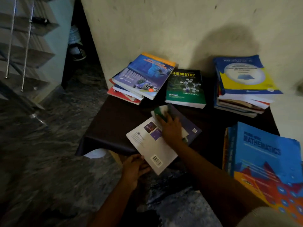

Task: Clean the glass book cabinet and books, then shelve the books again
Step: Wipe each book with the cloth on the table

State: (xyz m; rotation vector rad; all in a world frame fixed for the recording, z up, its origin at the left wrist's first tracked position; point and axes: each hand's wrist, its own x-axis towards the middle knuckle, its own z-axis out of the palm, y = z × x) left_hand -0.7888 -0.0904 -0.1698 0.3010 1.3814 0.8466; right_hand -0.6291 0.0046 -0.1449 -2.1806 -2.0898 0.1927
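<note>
Nearest the camera, two bare forearms reach in from the bottom edge. The left hand (134, 169), lower centre, grips the near corner of a white-backed book (152, 145) by its barcode, fingers curled against the edge. That corner overhangs the near edge of a dark table (114, 122).

The book lies flat, back cover up, at the frame's centre. Its long axis runs diagonally, from the barcode end at lower right up to the far end at upper left.

The right hand (172, 130) lies flat across the book's far half, fingers extended over a white and green cloth (159, 113), which is blurred. A purple-grey cover (185, 122) shows just right of this hand; whether it belongs to the same book cannot be determined.

At lower right, a blue mathematics book (265, 154) tops a tilted stack. Farther back, three groups sit along the table's far side:
- a fanned left pile (142, 77) with a blue cover on top
- a green chemistry lab manual (186, 89)
- a tall right stack (244, 82), blue and yellow on top

A scuffed pale wall (164, 30) stands behind the table. Dark marbled floor (49, 145) fills the left side. Stair treads with metal rails (24, 38) occupy the upper left.
</note>
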